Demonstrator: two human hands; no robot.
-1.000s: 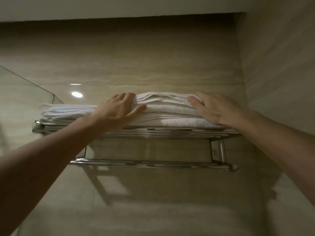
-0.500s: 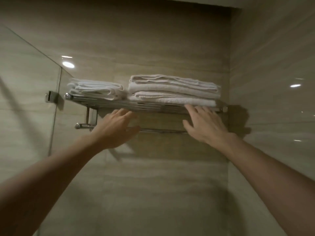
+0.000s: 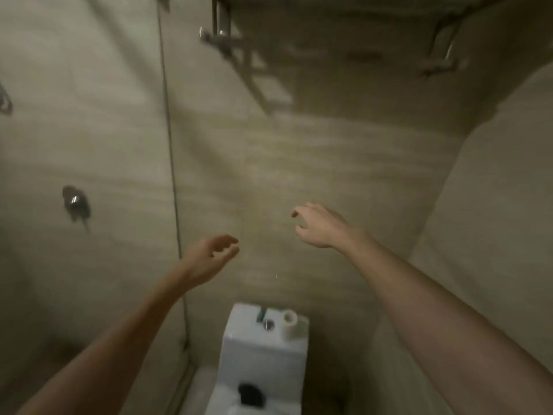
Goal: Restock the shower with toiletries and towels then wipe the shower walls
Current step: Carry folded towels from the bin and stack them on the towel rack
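My left hand [image 3: 211, 257] and my right hand [image 3: 321, 224] hang in front of the beige tiled wall [image 3: 344, 163], both empty with loosely curled, spread fingers. Only the underside of the metal towel rack [image 3: 227, 40] shows at the top edge; the towels on it are out of view. The frame is blurred by motion.
A glass shower partition [image 3: 167, 130] stands at the left, with a chrome shower fitting [image 3: 76, 203] behind it. Below my hands is a white toilet cistern [image 3: 263, 348] carrying a toilet paper roll [image 3: 289, 320] and small items. A side wall [image 3: 493, 205] closes the right.
Both hands have let go of the folded towels and dropped well below the rack. The view has tilted down, so the towels left the frame and the toilet came in.
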